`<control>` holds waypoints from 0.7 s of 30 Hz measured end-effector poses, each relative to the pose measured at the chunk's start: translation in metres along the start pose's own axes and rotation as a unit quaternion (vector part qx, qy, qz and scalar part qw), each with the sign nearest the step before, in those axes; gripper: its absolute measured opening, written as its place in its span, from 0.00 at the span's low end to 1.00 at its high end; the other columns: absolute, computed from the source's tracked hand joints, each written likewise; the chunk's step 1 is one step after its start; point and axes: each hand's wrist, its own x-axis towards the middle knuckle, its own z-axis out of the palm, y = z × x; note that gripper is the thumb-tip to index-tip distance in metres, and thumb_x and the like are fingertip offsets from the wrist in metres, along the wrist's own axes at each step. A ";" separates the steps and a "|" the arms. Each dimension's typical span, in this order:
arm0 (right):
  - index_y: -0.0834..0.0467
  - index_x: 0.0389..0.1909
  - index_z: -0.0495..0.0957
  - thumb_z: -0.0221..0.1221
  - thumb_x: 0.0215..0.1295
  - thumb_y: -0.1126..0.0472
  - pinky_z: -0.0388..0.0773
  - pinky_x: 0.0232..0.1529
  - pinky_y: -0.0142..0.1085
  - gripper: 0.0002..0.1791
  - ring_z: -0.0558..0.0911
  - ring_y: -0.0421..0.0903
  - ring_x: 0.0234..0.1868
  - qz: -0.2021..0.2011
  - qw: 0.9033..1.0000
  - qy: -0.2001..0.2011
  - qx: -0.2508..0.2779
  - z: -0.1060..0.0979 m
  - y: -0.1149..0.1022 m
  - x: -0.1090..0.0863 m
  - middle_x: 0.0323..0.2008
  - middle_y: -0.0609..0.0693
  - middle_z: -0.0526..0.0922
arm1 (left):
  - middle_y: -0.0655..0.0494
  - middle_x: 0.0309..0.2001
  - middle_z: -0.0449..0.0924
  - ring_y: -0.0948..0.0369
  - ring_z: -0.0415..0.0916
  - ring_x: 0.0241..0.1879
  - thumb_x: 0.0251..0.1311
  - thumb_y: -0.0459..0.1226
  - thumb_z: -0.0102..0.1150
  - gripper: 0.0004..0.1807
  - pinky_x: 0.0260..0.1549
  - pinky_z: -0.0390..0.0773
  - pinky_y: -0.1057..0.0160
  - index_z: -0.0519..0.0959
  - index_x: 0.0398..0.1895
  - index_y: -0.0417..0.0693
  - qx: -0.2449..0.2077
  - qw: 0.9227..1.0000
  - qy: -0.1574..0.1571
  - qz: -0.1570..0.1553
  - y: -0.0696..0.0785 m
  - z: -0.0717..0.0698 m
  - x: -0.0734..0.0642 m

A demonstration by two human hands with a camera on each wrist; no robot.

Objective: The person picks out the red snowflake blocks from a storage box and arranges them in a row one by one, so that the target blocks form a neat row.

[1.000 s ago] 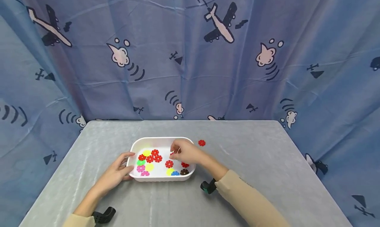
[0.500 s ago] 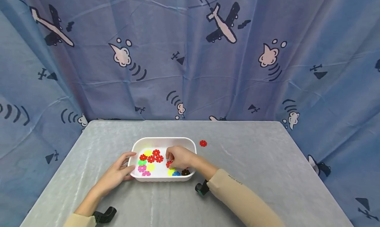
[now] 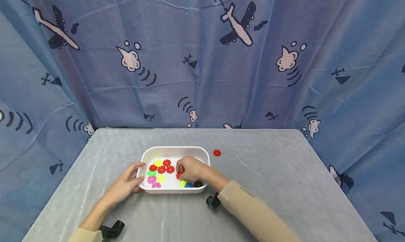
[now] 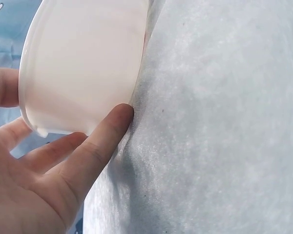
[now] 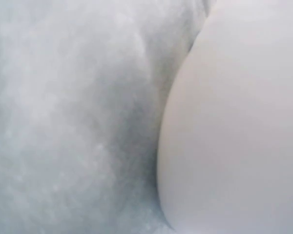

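Note:
A white plastic tray (image 3: 172, 191) holds loose notched snowflake discs. My left hand (image 3: 124, 182) holds its left end, a finger over the rim and others along the outer wall (image 4: 88, 68) in the left wrist view. Inside the tray, my right hand (image 3: 191, 168) bends its fingers down and pinches a red snowflake disc (image 3: 178, 175), partly hidden by the fingertips. To its left are several red discs (image 3: 170, 169), with yellow (image 3: 161, 178), green (image 3: 152, 173) and pink discs (image 3: 152, 180). A blue disc (image 3: 188, 185) and a brown disc (image 3: 198, 183) lie by the front wall.
One red disc (image 3: 217, 153) lies on the grey table cover (image 3: 269, 171), outside the tray's back right corner. Behind the table hangs a blue curtain (image 3: 209, 77) printed with planes. The right wrist view has only blurred table cover and the tray's pale wall (image 5: 239, 136).
My right hand has moved left and lower inside the tray, onto the red disc near the middle, which has shifted slightly left. My left hand stays on the tray's end.

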 end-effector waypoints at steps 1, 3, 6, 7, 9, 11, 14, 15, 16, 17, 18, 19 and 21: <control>0.51 0.31 0.82 0.74 0.58 0.61 0.71 0.33 0.30 0.09 0.72 0.39 0.30 0.003 1.000 0.000 0.000 0.001 0.000 0.000 0.25 0.43 0.75 | 0.33 0.73 0.57 0.44 0.76 0.60 0.73 0.33 0.54 0.29 0.45 0.86 0.56 0.60 0.74 0.42 -0.002 1.000 0.000 0.001 0.000 0.000 0.000; 0.51 0.31 0.81 0.74 0.59 0.60 0.70 0.33 0.30 0.09 0.72 0.39 0.30 0.007 1.000 0.002 0.000 0.002 0.000 0.000 0.25 0.43 0.75 | 0.33 0.73 0.57 0.44 0.76 0.59 0.74 0.32 0.53 0.29 0.45 0.86 0.56 0.60 0.74 0.42 -0.007 1.000 -0.001 0.002 -0.001 0.001 0.000; 0.51 0.32 0.80 0.74 0.59 0.59 0.70 0.33 0.31 0.10 0.72 0.39 0.30 0.012 1.000 0.005 -0.001 0.003 0.000 0.000 0.25 0.43 0.74 | 0.33 0.73 0.57 0.44 0.76 0.59 0.74 0.32 0.53 0.28 0.45 0.86 0.56 0.60 0.74 0.42 -0.008 1.000 -0.001 0.001 -0.001 0.001 0.000; 0.50 0.32 0.79 0.74 0.59 0.58 0.70 0.33 0.31 0.11 0.72 0.39 0.30 0.014 1.000 0.006 0.000 0.003 -0.001 0.000 0.26 0.43 0.74 | 0.33 0.73 0.57 0.44 0.76 0.59 0.74 0.32 0.53 0.28 0.45 0.86 0.56 0.60 0.74 0.43 -0.007 1.000 -0.002 0.001 -0.001 0.001 0.000; 0.49 0.33 0.77 0.74 0.59 0.58 0.70 0.33 0.31 0.12 0.72 0.40 0.30 0.017 1.000 0.010 0.003 0.003 -0.001 0.000 0.26 0.43 0.74 | 0.33 0.73 0.57 0.45 0.76 0.59 0.74 0.33 0.53 0.29 0.45 0.86 0.56 0.59 0.74 0.43 -0.003 1.000 -0.003 -0.001 -0.001 0.001 0.000; 0.49 0.34 0.76 0.73 0.60 0.59 0.71 0.32 0.31 0.13 0.73 0.40 0.29 0.019 1.000 0.015 0.014 0.003 -0.002 -0.001 0.26 0.43 0.75 | 0.33 0.73 0.57 0.45 0.76 0.59 0.74 0.33 0.53 0.29 0.45 0.86 0.56 0.59 0.74 0.43 0.000 1.000 -0.004 -0.001 0.000 0.000 0.000; 0.49 0.34 0.76 0.72 0.61 0.60 0.71 0.30 0.31 0.12 0.74 0.41 0.28 0.021 0.999 0.024 0.039 0.001 -0.003 -0.002 0.25 0.44 0.76 | 0.34 0.73 0.57 0.45 0.75 0.60 0.74 0.34 0.53 0.29 0.45 0.86 0.56 0.59 0.74 0.44 0.006 1.000 -0.003 -0.004 0.001 0.000 0.000; 0.49 0.34 0.77 0.72 0.61 0.61 0.71 0.29 0.31 0.11 0.74 0.41 0.27 0.020 0.998 0.027 0.047 0.000 -0.003 -0.002 0.25 0.45 0.76 | 0.34 0.73 0.57 0.45 0.75 0.60 0.74 0.34 0.54 0.29 0.45 0.86 0.56 0.59 0.74 0.44 0.008 1.000 -0.002 -0.004 0.001 -0.001 0.000; 0.50 0.34 0.77 0.72 0.62 0.61 0.71 0.28 0.30 0.11 0.74 0.41 0.26 0.018 0.998 0.030 0.051 0.000 -0.003 -0.002 0.25 0.45 0.76 | 0.34 0.73 0.57 0.45 0.75 0.60 0.74 0.34 0.54 0.29 0.45 0.86 0.55 0.59 0.74 0.44 0.009 1.000 -0.002 -0.004 0.001 -0.001 0.000; 0.50 0.34 0.77 0.72 0.62 0.61 0.71 0.28 0.30 0.11 0.73 0.40 0.26 0.017 0.998 0.033 0.055 0.000 -0.003 -0.003 0.25 0.45 0.76 | 0.33 0.73 0.57 0.45 0.75 0.60 0.74 0.34 0.54 0.29 0.45 0.86 0.55 0.59 0.74 0.44 0.010 1.000 -0.001 -0.004 0.001 -0.001 0.000; 0.50 0.34 0.77 0.72 0.62 0.61 0.71 0.27 0.29 0.11 0.73 0.40 0.25 0.015 0.998 0.035 0.058 -0.001 -0.003 -0.003 0.25 0.45 0.76 | 0.33 0.73 0.57 0.45 0.75 0.60 0.74 0.34 0.54 0.29 0.45 0.86 0.55 0.59 0.74 0.44 0.011 1.000 -0.001 -0.005 0.001 0.000 0.000; 0.50 0.34 0.77 0.72 0.62 0.61 0.70 0.26 0.29 0.11 0.73 0.40 0.24 0.012 0.997 0.037 0.061 -0.001 -0.003 -0.004 0.24 0.45 0.76 | 0.33 0.73 0.57 0.45 0.75 0.60 0.74 0.34 0.54 0.29 0.45 0.86 0.55 0.59 0.75 0.44 0.012 1.000 -0.001 -0.006 0.001 0.000 0.000; 0.50 0.35 0.77 0.72 0.62 0.61 0.70 0.24 0.29 0.11 0.74 0.39 0.23 0.007 0.996 0.043 0.073 -0.003 -0.002 -0.006 0.23 0.45 0.76 | 0.33 0.73 0.57 0.45 0.75 0.60 0.74 0.34 0.54 0.29 0.46 0.86 0.55 0.59 0.75 0.44 0.013 1.000 0.000 -0.007 0.001 0.000 0.000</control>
